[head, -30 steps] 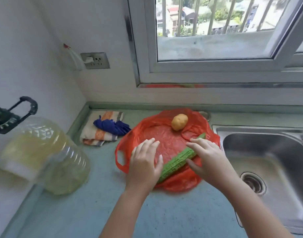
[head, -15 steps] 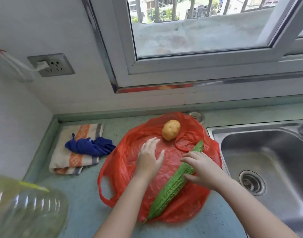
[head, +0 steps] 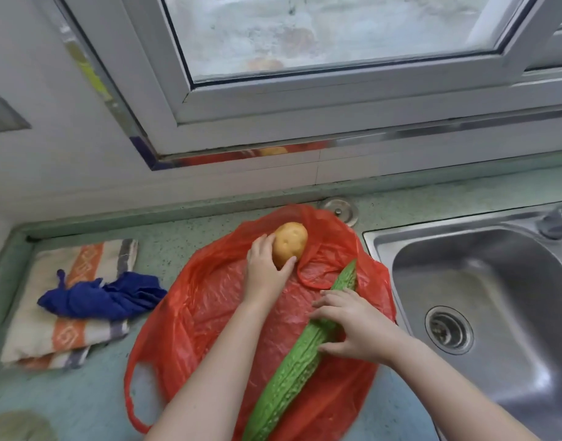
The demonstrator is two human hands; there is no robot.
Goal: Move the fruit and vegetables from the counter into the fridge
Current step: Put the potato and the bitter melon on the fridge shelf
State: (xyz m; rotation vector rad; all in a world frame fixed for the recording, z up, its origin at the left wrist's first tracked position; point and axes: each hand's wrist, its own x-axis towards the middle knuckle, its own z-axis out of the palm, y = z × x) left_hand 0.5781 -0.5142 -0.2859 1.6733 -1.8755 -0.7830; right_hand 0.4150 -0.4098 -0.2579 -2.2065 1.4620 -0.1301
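A yellow potato (head: 291, 242) lies at the far end of a flattened red plastic bag (head: 209, 300) on the green counter. My left hand (head: 264, 272) cups the potato from its left side, thumb under it and fingers against it. A long bumpy green bitter gourd (head: 292, 370) lies diagonally across the bag. My right hand (head: 353, 326) wraps over the gourd's upper part, fingers curled around it. The fridge is out of view.
A striped folded towel (head: 66, 332) with a crumpled blue cloth (head: 104, 297) on it lies at the left. A steel sink (head: 483, 300) with its drain fills the right. A round metal cap (head: 340, 210) sits behind the bag, below the window.
My left hand moved forward from the bag's middle onto the potato. My right hand closed further around the gourd. The view tilted down, and the oil jug slid out at the lower left.
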